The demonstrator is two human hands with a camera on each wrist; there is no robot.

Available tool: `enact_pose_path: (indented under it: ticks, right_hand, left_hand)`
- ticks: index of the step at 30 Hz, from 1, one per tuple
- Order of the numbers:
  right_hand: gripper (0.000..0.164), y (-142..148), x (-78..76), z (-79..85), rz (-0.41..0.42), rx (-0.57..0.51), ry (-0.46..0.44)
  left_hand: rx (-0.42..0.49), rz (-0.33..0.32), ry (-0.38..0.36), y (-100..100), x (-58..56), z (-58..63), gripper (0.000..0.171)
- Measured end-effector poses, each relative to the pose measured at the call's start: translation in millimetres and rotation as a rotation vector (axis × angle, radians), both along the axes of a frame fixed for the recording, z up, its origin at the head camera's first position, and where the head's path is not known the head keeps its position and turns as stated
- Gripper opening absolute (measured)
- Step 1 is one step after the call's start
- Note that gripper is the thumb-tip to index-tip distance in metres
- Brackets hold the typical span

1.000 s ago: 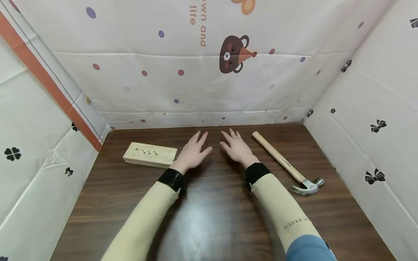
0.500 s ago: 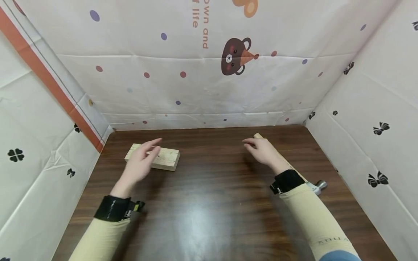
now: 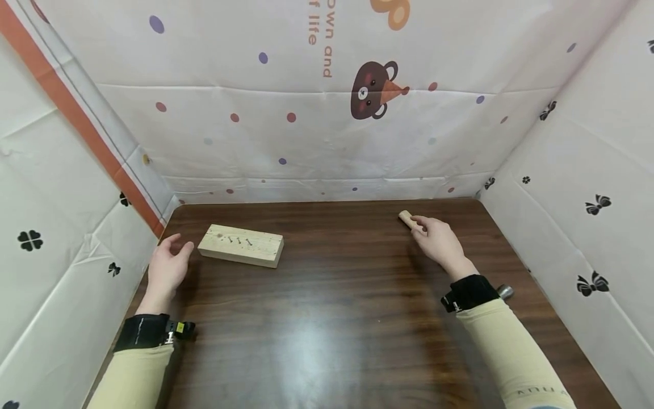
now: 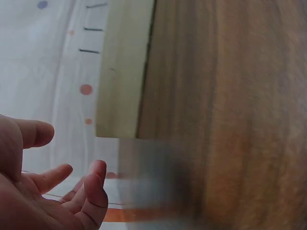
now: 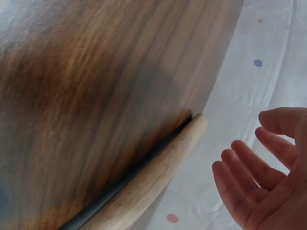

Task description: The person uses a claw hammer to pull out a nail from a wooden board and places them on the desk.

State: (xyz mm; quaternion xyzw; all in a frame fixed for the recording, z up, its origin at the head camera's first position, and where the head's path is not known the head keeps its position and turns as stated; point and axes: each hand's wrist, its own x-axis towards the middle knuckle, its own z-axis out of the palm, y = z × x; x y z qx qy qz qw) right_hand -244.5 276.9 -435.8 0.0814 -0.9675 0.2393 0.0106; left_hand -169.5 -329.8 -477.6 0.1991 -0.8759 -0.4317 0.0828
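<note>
A pale wooden block lies on the table's left side, with several nails standing up from its top. Just left of the block, my left hand hovers with relaxed, parted fingers and holds nothing. On the right side lies a claw hammer, its wooden handle pointing to the back wall. My right hand is over this handle, and the right wrist view shows the fingers loosely bent and apart from it. The hand and sleeve hide most of the hammer in the head view; only the handle end and part of the metal head show.
The dark wood-grain table meets a white patterned sheet along its back edge. More white sheeting rises at the right side, and also at the left. Both wrists wear black bands.
My left hand has moved from the middle, across the block, to its left side. My right hand has moved right, from the middle to over the hammer handle. Block and hammer lie where they were.
</note>
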Motion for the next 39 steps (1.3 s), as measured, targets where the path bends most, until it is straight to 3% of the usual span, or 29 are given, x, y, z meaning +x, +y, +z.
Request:
enact_pose_path:
  ticks: [8, 13, 22, 32, 39]
  right_hand:
    - [0.049, 12.6, -0.4, -5.4, -0.030, 0.040, -0.002]
    - [0.050, 18.7, 1.2, -6.6, -0.042, 0.056, -0.010]
    - [0.053, 23.4, 2.8, -11.6, -0.050, 0.068, -0.062]
    - [0.052, 25.1, 4.5, -11.3, -0.057, 0.085, -0.055]
    - [0.051, 24.0, 4.4, -12.9, -0.048, 0.073, -0.051]
  left_hand:
    - [0.065, -0.008, -0.097, -8.8, -8.5, -22.6, 0.069]
    - [0.144, -0.031, -0.111, -1.4, -12.1, -24.3, 0.070]
    - [0.129, -0.040, -0.103, 6.3, -18.4, -27.3, 0.064]
    - [0.184, -0.065, -0.050, 8.8, -18.5, -29.6, 0.062]
    - [0.127, -0.100, -0.062, 12.1, -22.4, -30.5, 0.067]
